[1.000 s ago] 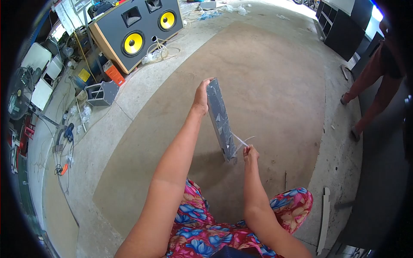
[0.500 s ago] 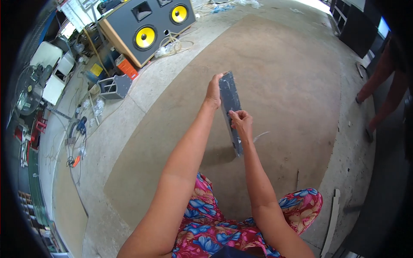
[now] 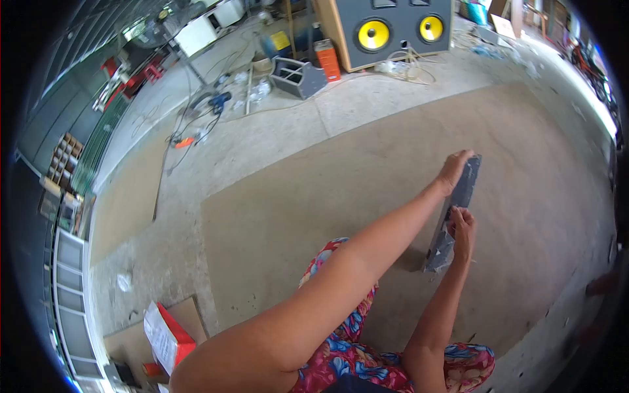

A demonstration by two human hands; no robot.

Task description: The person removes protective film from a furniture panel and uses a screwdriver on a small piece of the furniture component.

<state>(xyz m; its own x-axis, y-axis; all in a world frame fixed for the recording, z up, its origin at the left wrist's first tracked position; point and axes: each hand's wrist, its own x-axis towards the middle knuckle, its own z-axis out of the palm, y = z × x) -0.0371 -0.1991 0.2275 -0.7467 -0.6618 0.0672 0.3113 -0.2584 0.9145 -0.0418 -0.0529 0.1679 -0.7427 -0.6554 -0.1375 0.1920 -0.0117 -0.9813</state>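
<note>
A long, narrow dark grey board (image 3: 464,187) stands tilted over the brown sheet on the floor. My left hand (image 3: 455,170) is wrapped round its upper end. Lower down, my right hand (image 3: 462,229) has its fingers pinched together against the board's face; what lies between the fingertips is too small to make out. Below that hand, the lower part of the board looks rough, with crumpled grey material and pale edges.
The large brown sheet (image 3: 314,196) lies under the board. A speaker cabinet (image 3: 403,49) with yellow cones stands ahead, beside an orange box (image 3: 327,60) and a grey divided carrier (image 3: 298,77). A red and white box (image 3: 168,335) is at lower left.
The view has swung left, so the hands and board appear further right. The board now leans the other way in view, and crumpled material shows near its lower end. Both hands stay on it.
</note>
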